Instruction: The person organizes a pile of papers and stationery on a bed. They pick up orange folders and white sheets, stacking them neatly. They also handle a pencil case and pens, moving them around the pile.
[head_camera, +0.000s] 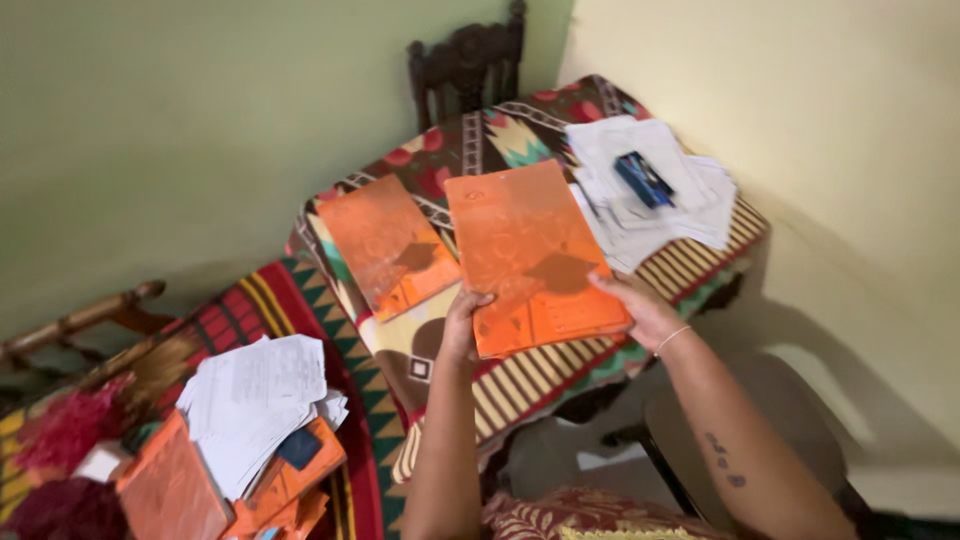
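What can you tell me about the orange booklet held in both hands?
The orange booklet looks like a thin card-covered notebook, closed, with faint paler patterning and a darker house-like shape. It lies flat, slightly tilted, over the patterned tablecloth. The left hand grips its lower left corner; the right hand holds its right edge.

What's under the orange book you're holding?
Under the orange book in the left hand and right hand lies the patterned tablecloth. The book's far right corner overlaps a white paper stack. Whatever else lies beneath is covered.
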